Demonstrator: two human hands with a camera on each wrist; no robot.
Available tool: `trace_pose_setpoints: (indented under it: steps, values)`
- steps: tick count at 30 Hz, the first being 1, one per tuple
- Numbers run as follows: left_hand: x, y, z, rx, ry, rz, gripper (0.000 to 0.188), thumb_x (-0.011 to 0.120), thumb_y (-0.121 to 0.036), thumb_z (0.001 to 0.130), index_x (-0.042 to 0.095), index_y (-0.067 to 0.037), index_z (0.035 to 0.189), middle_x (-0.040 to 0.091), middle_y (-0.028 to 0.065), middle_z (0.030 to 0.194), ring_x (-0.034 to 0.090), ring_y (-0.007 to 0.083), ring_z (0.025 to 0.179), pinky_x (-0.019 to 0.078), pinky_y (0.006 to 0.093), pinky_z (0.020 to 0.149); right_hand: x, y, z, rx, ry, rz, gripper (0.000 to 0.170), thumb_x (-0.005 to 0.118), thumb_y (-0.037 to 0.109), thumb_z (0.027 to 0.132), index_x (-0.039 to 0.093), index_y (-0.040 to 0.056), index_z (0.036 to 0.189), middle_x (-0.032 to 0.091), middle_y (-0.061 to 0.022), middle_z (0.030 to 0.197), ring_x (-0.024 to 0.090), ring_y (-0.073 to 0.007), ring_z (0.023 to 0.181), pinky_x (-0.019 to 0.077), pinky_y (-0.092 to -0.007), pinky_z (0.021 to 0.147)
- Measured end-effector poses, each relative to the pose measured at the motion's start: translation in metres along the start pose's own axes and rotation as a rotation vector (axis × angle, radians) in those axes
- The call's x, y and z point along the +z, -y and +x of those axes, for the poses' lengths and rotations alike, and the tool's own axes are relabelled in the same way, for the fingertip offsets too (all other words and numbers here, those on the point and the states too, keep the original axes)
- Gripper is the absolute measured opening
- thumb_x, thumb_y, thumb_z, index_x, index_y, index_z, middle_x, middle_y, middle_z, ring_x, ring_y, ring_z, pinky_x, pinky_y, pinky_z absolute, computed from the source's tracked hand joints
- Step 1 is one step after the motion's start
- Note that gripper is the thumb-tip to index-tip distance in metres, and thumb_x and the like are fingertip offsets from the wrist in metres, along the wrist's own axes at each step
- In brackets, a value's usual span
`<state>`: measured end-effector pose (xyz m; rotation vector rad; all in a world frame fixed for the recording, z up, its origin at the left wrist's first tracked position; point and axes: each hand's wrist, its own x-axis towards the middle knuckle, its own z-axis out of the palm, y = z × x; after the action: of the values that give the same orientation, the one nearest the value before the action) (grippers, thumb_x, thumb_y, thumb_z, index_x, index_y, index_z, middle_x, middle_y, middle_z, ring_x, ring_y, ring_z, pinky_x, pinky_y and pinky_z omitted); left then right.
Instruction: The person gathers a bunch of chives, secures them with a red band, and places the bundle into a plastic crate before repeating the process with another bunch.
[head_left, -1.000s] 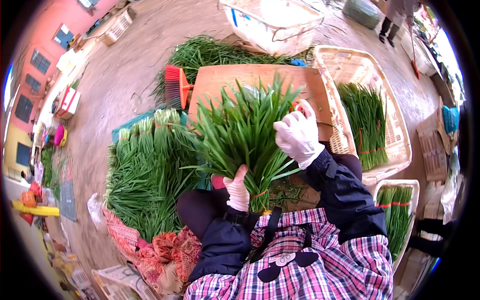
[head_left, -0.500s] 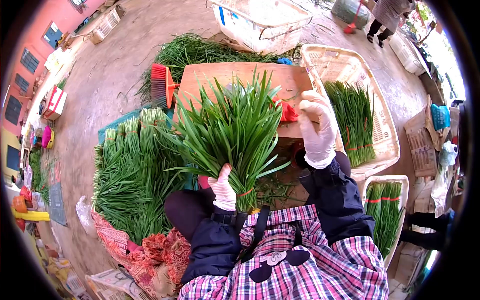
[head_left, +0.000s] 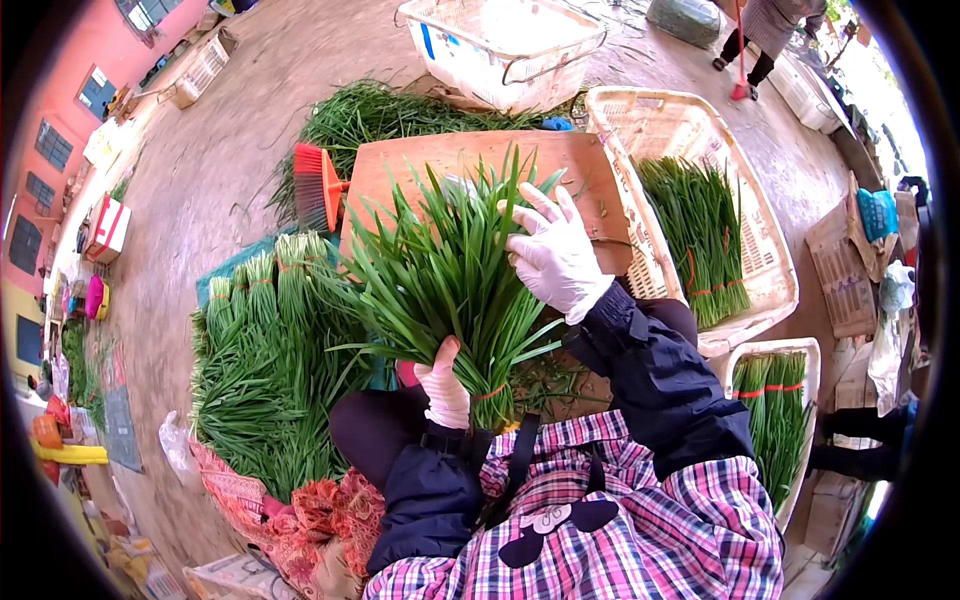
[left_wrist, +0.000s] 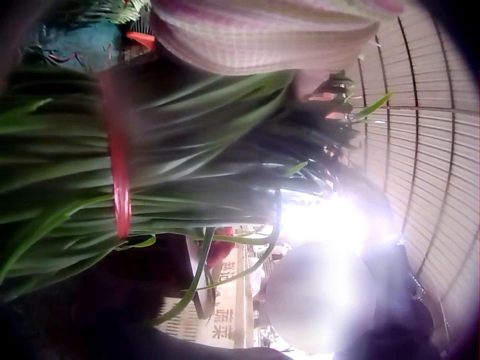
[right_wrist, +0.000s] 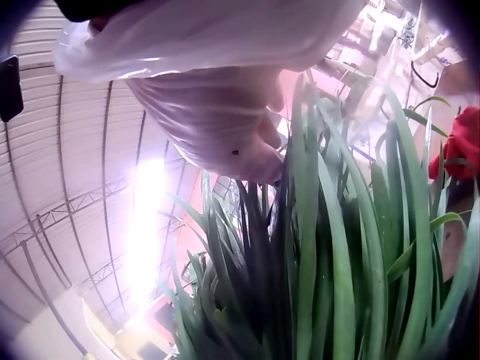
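1. A produce-packing shed: ribbed roof (right_wrist: 45,112) on metal trusses (right_wrist: 71,206).
2. Bare, dusty floor (head_left: 270,110); pink wall (head_left: 75,95) with barred windows (head_left: 54,145).
3. 3 plastic crates (head_left: 775,240) around the wooden board (head_left: 400,155), off its far edge and right side; 2 hold banded greens (head_left: 695,245).
4. Banded bundles (head_left: 270,370) lie off its left edge, loose greens (head_left: 365,118) by its far left corner, a broom (head_left: 318,188) at its left edge.

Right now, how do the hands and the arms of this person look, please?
The right hand wears a thin white glove, the left hand a pale, ribbed one. Dark navy sleeves cover both forearms, with pink, white and dark plaid above.
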<state>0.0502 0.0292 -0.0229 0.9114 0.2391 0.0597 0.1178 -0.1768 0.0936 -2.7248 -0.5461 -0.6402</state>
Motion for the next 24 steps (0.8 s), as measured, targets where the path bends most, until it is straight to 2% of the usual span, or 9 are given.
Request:
trace_pose_setpoints:
  steps: [7, 9, 12, 15, 17, 18, 21, 22, 24]
  values:
    - [0.000, 0.002, -0.002, 0.058, -0.034, 0.004, 0.038, 0.069, -0.006, 0.080, 0.062, 0.001, 0.116, 0.064, 0.0025, 0.111, 0.059, 0.0162, 0.094, 0.0472, 0.0323, 0.089, 0.001, -0.002, 0.008, -0.101, 0.027, -0.067, 0.016, 0.068, 0.017, 0.066, 0.070, 0.0131, 0.081, 0.060, -0.0102, 0.118, 0.044, -0.0323, 0.130, 0.0262, -0.0593, 0.109]
    - [-0.008, 0.012, -0.004, 0.098, -0.081, 0.040, 0.039, 0.070, -0.007, 0.080, 0.062, 0.002, 0.116, 0.064, 0.0021, 0.111, 0.058, 0.0169, 0.095, 0.0467, 0.0331, 0.090, -0.006, 0.001, 0.013, -0.162, 0.002, -0.105, 0.009, 0.064, 0.019, 0.066, 0.070, 0.0147, 0.071, 0.063, -0.0083, 0.104, 0.050, -0.0305, 0.120, 0.0334, -0.0566, 0.103]
    - [-0.028, 0.028, 0.002, 0.080, -0.012, -0.023, 0.038, 0.070, -0.012, 0.078, 0.065, 0.000, 0.114, 0.064, 0.0037, 0.112, 0.062, 0.0201, 0.096, 0.0483, 0.0350, 0.090, -0.010, 0.003, 0.015, -0.237, 0.014, -0.198, 0.009, 0.061, 0.019, 0.067, 0.070, 0.0153, 0.067, 0.065, -0.0077, 0.097, 0.052, -0.0297, 0.119, 0.0336, -0.0567, 0.106]
    - [0.002, 0.007, 0.000, 0.041, 0.058, -0.012, 0.044, 0.069, -0.016, 0.080, 0.061, 0.001, 0.119, 0.063, 0.0053, 0.115, 0.060, 0.0212, 0.099, 0.0473, 0.0355, 0.091, 0.004, -0.004, 0.011, -0.255, 0.041, -0.213, 0.017, 0.062, 0.021, 0.070, 0.070, 0.0115, 0.082, 0.065, -0.0076, 0.101, 0.051, -0.0303, 0.123, 0.0270, -0.0594, 0.111]
    - [0.005, 0.003, -0.001, 0.036, 0.063, 0.032, 0.045, 0.066, -0.017, 0.082, 0.059, 0.001, 0.122, 0.062, 0.0060, 0.116, 0.060, 0.0213, 0.100, 0.0472, 0.0360, 0.091, 0.001, -0.004, 0.006, -0.202, 0.054, -0.122, 0.017, 0.064, 0.020, 0.070, 0.069, 0.0119, 0.084, 0.063, -0.0064, 0.109, 0.049, -0.0292, 0.125, 0.0249, -0.0594, 0.112]
    - [0.004, 0.002, -0.001, 0.034, 0.052, 0.045, 0.045, 0.065, -0.018, 0.082, 0.059, 0.002, 0.123, 0.062, 0.0062, 0.115, 0.060, 0.0212, 0.099, 0.0473, 0.0360, 0.091, 0.006, -0.002, 0.002, -0.067, -0.043, -0.058, 0.016, 0.068, 0.018, 0.068, 0.067, 0.0117, 0.082, 0.060, -0.0057, 0.114, 0.048, -0.0279, 0.126, 0.0246, -0.0600, 0.110]
    - [0.005, -0.008, 0.000, 0.026, -0.006, 0.093, 0.046, 0.064, -0.021, 0.085, 0.058, 0.002, 0.124, 0.063, 0.0089, 0.116, 0.061, 0.0229, 0.100, 0.0485, 0.0377, 0.091, -0.009, -0.021, -0.008, 0.285, -0.653, 0.675, 0.017, 0.061, -0.003, 0.071, 0.062, 0.0059, 0.086, 0.060, -0.0127, 0.112, 0.051, -0.0310, 0.121, 0.0363, -0.0449, 0.105]
    - [0.008, -0.011, 0.000, 0.015, -0.049, 0.065, 0.045, 0.064, -0.021, 0.085, 0.059, 0.002, 0.123, 0.063, 0.0095, 0.116, 0.061, 0.0237, 0.100, 0.0490, 0.0387, 0.091, 0.017, -0.034, -0.028, 0.437, -0.777, 0.696, 0.028, 0.056, -0.009, 0.074, 0.062, 0.0042, 0.098, 0.059, -0.0166, 0.116, 0.051, -0.0344, 0.121, 0.0387, -0.0397, 0.104]
    - [0.003, -0.017, 0.008, -0.022, -0.120, -0.005, 0.045, 0.065, -0.023, 0.085, 0.059, 0.003, 0.122, 0.063, 0.0122, 0.118, 0.063, 0.0274, 0.099, 0.0506, 0.0432, 0.090, 0.013, -0.019, -0.060, 0.478, -0.653, 0.558, 0.050, 0.058, -0.004, 0.074, 0.055, 0.0021, 0.123, 0.054, -0.0203, 0.130, 0.048, -0.0359, 0.127, 0.0356, -0.0411, 0.108]
